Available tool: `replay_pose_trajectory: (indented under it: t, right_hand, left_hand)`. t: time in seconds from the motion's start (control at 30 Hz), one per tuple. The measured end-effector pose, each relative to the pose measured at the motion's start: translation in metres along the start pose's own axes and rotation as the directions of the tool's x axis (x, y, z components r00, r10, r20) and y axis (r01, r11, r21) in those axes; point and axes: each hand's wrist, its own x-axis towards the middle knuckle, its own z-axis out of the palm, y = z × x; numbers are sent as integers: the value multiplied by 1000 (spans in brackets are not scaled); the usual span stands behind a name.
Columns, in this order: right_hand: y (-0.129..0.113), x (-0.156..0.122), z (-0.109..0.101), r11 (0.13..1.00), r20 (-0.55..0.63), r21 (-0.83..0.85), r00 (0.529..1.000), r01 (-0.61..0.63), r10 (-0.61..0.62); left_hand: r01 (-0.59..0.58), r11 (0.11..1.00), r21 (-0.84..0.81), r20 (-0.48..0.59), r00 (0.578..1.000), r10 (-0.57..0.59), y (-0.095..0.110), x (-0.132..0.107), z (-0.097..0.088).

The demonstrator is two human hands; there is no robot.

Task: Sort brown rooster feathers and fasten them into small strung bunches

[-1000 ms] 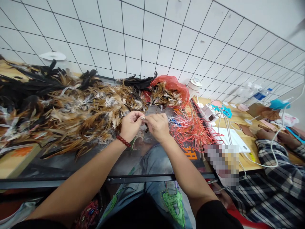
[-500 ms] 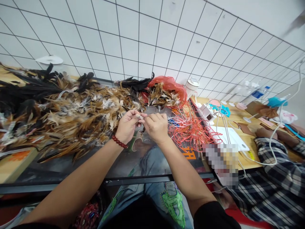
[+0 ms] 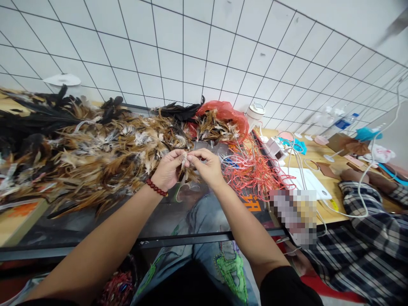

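Above the desk (image 3: pixel 159 221), beside a broad feather heap (image 3: pixel 117 148). Pinched in the grip of the left hand (image 3: pixel 168 170), with the right hand (image 3: pixel 208 168) at the pale end, cannot tell whether grasping: a small feather bunch (image 3: pixel 188 174). Probably light, soft, easily crushed; best taken by that end.

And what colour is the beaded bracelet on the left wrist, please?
The bracelet is dark red, in the head view.
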Motion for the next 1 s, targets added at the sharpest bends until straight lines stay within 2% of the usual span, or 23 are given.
replay_pose_trajectory:
  t: [0.1,0.17,0.37,0.53,0.7,0.8,0.93,1.0]
  right_hand:
    - [3,0,0,991,34,87,994,-103,101]
    - [4,1,-1,986,76,109,990,-123,115]
    - [4,5,-11,1000,148,-12,989,17,-15]
    - [3,7,-14,998,192,25,980,55,-59]
    - [0,4,-8,989,125,-123,990,88,-72]
    - [-1,3,-6,979,64,-192,996,65,-54]
    - [3,4,-8,976,-41,-216,999,7,-16]
    - [7,4,-8,980,-59,-199,998,-21,10]
  left_hand:
    - [-36,998,49,-32,999,37,0,2,-1]
    - [-33,998,57,-28,999,34,1,4,-3]
    - [114,993,35,44,992,-115,2,3,-9]
    - [204,979,8,34,978,-204,2,2,-8]
    - [220,975,14,19,975,-220,0,4,-8]
    - [220,975,34,22,975,-221,-2,4,-12]
    - [155,986,63,73,984,-160,-2,2,-15]
    - [119,990,69,46,991,-123,-2,1,-12]
